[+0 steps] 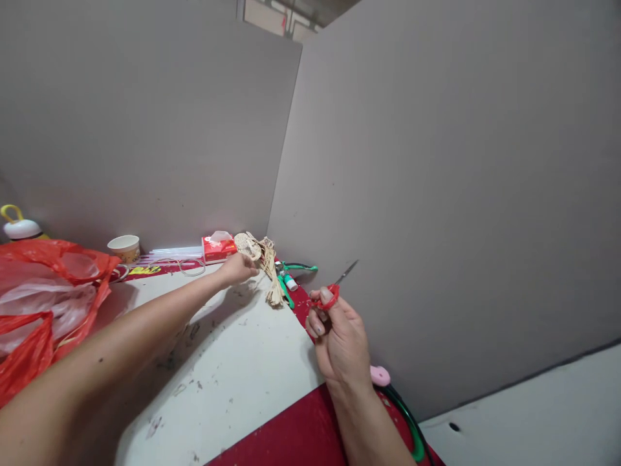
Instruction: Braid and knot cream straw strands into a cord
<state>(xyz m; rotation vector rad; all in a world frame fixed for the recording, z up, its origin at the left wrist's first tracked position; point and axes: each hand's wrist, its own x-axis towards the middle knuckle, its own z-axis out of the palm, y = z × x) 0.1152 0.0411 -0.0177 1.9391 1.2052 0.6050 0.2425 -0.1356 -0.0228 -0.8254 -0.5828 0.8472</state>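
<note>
"How do the fingers stand on the right hand (347, 340)?"

"Curled closed around the handles of the red-handled metal scissors (336, 291), held up by the right edge of the white-and-red desk (228, 388), tip pointing up and away."

"And on the left hand (237, 270)?"

"Bent, right at the bundle of dry, straw-coloured strands (268, 265) by the desk's far corner. I can't tell whether they grip it."

"Any containers?"

"Just left of the bundle, on the far edge, a red tissue box (218, 251) with a white tissue poking out. Farther left along that edge, a pale patterned cup (125, 250), its bottom hidden. Toward the left edge, a crumpled red plastic bag (63, 252) with whitish, see-through plastic (48, 304) in it."
</note>
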